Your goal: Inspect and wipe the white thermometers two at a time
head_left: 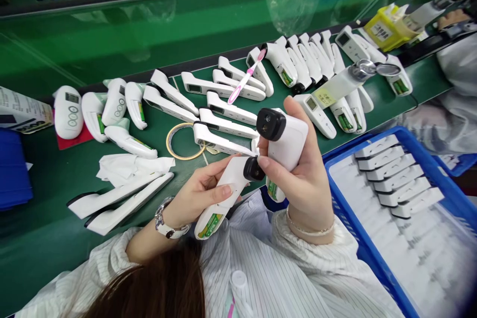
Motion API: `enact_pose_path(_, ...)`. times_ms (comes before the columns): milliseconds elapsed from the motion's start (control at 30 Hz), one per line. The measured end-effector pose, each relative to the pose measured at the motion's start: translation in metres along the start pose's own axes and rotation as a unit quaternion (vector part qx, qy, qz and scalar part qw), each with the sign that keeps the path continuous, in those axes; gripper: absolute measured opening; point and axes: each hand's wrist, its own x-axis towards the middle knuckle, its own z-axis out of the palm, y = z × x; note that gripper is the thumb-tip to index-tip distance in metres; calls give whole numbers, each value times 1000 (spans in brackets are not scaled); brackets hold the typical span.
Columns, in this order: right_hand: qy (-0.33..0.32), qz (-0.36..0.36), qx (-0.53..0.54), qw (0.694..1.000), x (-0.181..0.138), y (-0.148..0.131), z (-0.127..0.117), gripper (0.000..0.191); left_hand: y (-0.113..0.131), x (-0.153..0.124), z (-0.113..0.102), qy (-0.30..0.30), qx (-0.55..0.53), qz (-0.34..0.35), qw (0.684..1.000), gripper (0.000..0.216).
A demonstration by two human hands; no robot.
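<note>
My left hand [203, 191], with a watch at the wrist, is closed around a white infrared thermometer [237, 173]. This one tilts up to the right, with green batteries showing in its open handle. A second white thermometer [290, 141] is gripped in my right hand [311, 179], its black two-lens head facing up and left. Green batteries show at its lower end too. The two black heads are close together in front of my chest; whether they touch I cannot tell. Just beyond my hands lie several more white thermometers [227, 124] on the green bench.
A tape roll [172, 141], a pink-and-white toothbrush [246, 79] and a clear bottle [339, 87] are on the bench. On the right, a blue crate [333, 171] holds several thermometers. White cloth [122, 166] lies left. A co-worker's sleeve [460, 64] is at far right.
</note>
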Motion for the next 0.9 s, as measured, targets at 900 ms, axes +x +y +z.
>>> enact_pose_path(900,50,-53,-426,902,7,60,-69,29,-1,3,-4,88,42,5,995,47)
